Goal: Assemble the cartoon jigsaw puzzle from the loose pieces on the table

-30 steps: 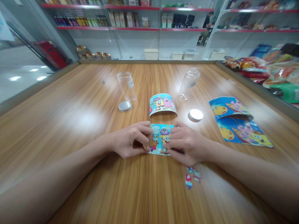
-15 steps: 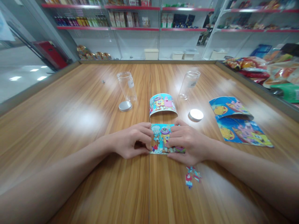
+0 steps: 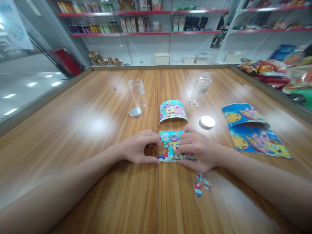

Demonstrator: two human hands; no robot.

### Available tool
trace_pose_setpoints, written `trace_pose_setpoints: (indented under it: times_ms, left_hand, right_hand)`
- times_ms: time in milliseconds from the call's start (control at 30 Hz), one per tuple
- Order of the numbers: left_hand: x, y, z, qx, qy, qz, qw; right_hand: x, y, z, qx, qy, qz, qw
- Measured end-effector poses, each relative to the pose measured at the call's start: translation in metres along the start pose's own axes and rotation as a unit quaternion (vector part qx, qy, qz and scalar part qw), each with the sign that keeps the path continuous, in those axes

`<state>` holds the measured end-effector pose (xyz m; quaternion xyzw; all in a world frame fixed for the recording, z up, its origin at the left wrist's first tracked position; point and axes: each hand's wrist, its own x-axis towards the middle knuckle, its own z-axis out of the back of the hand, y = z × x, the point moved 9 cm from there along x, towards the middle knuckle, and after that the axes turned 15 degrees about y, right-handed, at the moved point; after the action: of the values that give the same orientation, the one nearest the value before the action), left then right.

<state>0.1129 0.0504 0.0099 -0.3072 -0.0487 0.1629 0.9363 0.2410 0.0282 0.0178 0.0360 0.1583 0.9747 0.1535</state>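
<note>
A small, partly assembled cartoon jigsaw puzzle (image 3: pixel 170 148) lies flat on the wooden table. At its left edge is my left hand (image 3: pixel 142 147), thumb by the lower corner and fingers curved higher up, with a gap between them. My right hand (image 3: pixel 198 149) covers the puzzle's right part, its bent fingers pressing on the picture and its thumb along the near edge. Several loose puzzle pieces (image 3: pixel 201 185) lie just below the right hand. Behind the puzzle stands a curved picture card (image 3: pixel 173 110) with a matching cartoon scene.
Two clear jars (image 3: pixel 137 94) stand farther back, with a silver lid (image 3: pixel 135 112) and another lid (image 3: pixel 207 122) near them. Blue cartoon sheets (image 3: pixel 258 139) lie at the right. Snack bags (image 3: pixel 270 73) are beyond the table's right edge; store shelves (image 3: pixel 146 33) line the back.
My left fingers have lifted away from the thumb at the puzzle's lower left corner. The right hand stays on the puzzle. The whole view has shifted slightly.
</note>
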Motion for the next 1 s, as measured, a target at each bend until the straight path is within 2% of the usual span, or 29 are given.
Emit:
trace_pose_setpoints:
  times_ms: [200,333,533,1000]
  left_hand:
    - [-0.003,-0.009,-0.007,0.045,0.011,-0.017,0.999]
    - [-0.004,-0.009,-0.008,0.042,0.015,-0.022,0.999]
    - [-0.003,-0.010,-0.007,0.034,0.015,-0.013,0.999]
    - [-0.001,-0.009,-0.006,0.014,0.018,-0.006,1.000]
  right_hand:
    - [-0.002,0.003,-0.001,-0.013,-0.006,0.010,1.000]
    - [-0.001,0.011,-0.001,-0.028,-0.019,0.032,0.999]
    - [0.005,0.015,-0.009,-0.034,0.026,0.036,0.998]
    - [0.005,0.014,-0.009,-0.015,0.018,0.044,0.999]
